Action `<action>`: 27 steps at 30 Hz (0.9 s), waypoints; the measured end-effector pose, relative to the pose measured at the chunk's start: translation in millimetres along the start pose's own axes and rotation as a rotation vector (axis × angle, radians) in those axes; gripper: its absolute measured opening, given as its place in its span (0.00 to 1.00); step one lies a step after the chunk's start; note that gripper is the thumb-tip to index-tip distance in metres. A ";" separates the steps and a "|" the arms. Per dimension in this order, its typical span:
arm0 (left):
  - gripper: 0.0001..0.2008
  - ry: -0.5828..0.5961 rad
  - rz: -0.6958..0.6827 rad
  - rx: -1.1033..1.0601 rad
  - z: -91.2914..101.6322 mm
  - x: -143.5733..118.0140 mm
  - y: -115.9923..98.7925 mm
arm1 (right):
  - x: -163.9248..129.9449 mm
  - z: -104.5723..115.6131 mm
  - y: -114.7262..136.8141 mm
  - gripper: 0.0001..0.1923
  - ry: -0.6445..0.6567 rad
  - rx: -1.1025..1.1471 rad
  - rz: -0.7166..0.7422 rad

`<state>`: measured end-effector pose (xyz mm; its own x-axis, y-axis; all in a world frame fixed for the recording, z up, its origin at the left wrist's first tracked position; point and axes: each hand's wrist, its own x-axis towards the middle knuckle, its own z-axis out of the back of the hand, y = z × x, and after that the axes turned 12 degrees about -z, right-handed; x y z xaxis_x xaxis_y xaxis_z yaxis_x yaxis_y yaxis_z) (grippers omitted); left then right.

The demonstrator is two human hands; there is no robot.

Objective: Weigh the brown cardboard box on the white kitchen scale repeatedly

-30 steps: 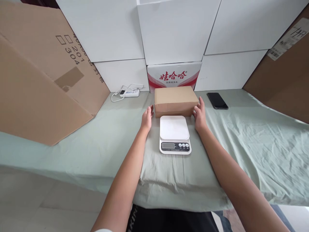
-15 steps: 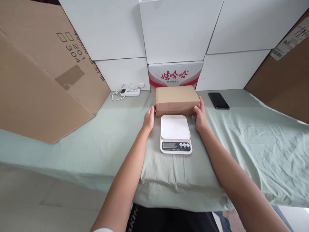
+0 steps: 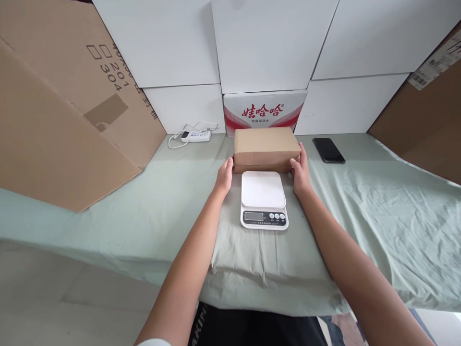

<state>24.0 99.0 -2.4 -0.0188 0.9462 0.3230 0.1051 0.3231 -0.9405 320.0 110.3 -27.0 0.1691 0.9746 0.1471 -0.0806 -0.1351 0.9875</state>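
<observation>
- Your left hand (image 3: 224,175) and right hand (image 3: 300,171) press flat, fingers extended, against the two ends of the brown box (image 3: 266,149).
- That box sits just behind the white scale (image 3: 263,199).
- Your fingertips behind the box ends are hidden.
- The scale display is unreadable.

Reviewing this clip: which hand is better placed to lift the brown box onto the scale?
Neither alone, probably. The left hand presses the cardboard box at its left end and the right hand at its right end, symmetric. The scale sits just in front, between them. A two-handed lift looks best.
</observation>
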 end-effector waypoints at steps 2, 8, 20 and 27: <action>0.37 -0.001 -0.001 0.000 0.3 -0.1 -0.2 | -0.3 -0.3 0.5 0.54 0.002 0.002 0.015; 0.38 0.005 -0.010 0.010 0.6 -0.4 1.0 | -0.5 -2.1 1.8 0.54 -0.017 0.038 0.004; 0.37 0.003 -0.041 0.037 2.9 0.7 4.7 | 0.3 -1.7 0.3 0.52 -0.020 0.012 0.006; 0.38 0.008 -0.041 0.026 3.4 0.7 5.7 | 2.0 -1.4 -3.8 0.52 -0.026 0.024 0.011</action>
<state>21.2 101.6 -7.9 -0.0142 0.9319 0.3625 0.0780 0.3625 -0.9287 319.3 113.1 -30.6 0.1937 0.9681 0.1588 -0.0594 -0.1500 0.9869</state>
